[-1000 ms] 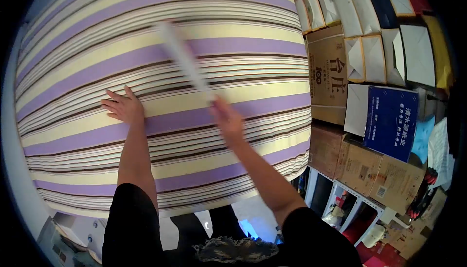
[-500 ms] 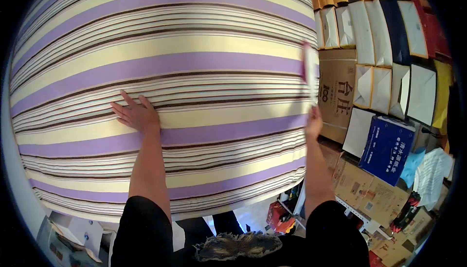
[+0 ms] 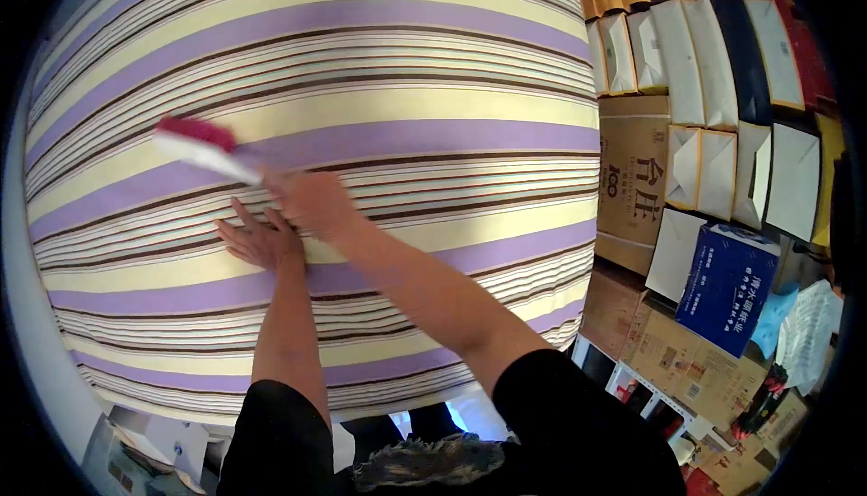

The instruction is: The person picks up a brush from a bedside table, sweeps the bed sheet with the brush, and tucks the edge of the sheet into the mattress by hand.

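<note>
A striped sheet (image 3: 433,109) in purple, cream and dark brown covers the bed in front of me. My left hand (image 3: 264,241) lies flat on it, left of the middle, with its fingers spread. Just beyond, my right hand (image 3: 312,202) is wrapped round the handle of a bed brush (image 3: 197,145). The brush has a white back and dark pink bristles and is smeared by motion. It points to the far left, over a cream and purple stripe. My right forearm crosses in front of my body, and the right hand partly overlaps the left in this view.
Along the bed's right side stand rows of paper bags (image 3: 691,62), a brown carton (image 3: 632,180) and a blue box (image 3: 728,286). More flattened cartons (image 3: 695,365) lie nearer. A white drawer unit (image 3: 158,437) shows at the lower left, and a pale wall edges the left.
My right hand has swept the brush from the bed's right edge across to the left, past my left hand. The left hand stays flat on the sheet; the view has shifted slightly.
</note>
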### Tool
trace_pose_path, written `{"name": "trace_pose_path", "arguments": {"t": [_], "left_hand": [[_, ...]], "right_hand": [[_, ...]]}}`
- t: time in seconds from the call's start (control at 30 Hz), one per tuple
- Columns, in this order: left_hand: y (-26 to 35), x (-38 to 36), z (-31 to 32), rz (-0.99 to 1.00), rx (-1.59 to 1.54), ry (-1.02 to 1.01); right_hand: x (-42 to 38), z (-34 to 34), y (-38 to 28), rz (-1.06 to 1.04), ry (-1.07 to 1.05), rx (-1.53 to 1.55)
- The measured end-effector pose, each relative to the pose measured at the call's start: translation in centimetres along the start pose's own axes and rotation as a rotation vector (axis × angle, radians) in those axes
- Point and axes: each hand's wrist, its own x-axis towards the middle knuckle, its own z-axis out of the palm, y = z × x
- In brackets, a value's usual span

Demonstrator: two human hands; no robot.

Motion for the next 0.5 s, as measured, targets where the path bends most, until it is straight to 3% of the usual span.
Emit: {"name": "trace_pose_path", "arguments": {"t": [0.1, 0.17, 0.23, 0.27, 0.3, 0.33, 0.37, 0.43, 0.47, 0.5], "left_hand": [[0.3, -0.1, 0.0, 0.03, 0.019, 0.021], [0.2, -0.2, -0.1, 0.026, 0.011, -0.001], [0.5, 0.1, -0.3, 0.016, -0.012, -0.01], [0.4, 0.2, -0.2, 0.0, -0.006, -0.046], [0.2, 0.2, -0.3, -0.015, 0.002, -0.085], [0.3, 0.3, -0.5, -0.02, -0.008, -0.084], [0.3, 0.3, -0.8, -0.012, -0.025, -0.085], [0.1, 0.6, -0.7, -0.004, -0.013, -0.087], [-0.2, 0.6, -0.6, -0.01, -0.015, -0.094], [-0.1, 0.6, -0.5, -0.014, -0.013, -0.088]], "right_hand": [[2.4, 0.1, 0.0, 0.053, -0.104, -0.109], [1.4, -0.4, 6.5, 0.187, 0.047, -0.294], [-1.6, -8.4, 13.4, 0.717, 0.028, 0.289], [-4.5, -11.8, 16.6, 0.679, 0.299, 0.418], [-9.0, -14.6, 22.6, 0.601, 0.445, 0.225], [-14.1, -17.5, 28.8, 0.723, 0.683, 0.131], [-17.2, -21.6, 29.8, 0.674, 0.85, 0.359], [-22.1, -28.4, 29.6, 1.045, 0.863, 0.016], [-20.2, -29.6, 24.8, 1.104, 0.842, -0.299], [-20.1, -30.1, 25.0, 1.095, 0.874, -0.313]]}}
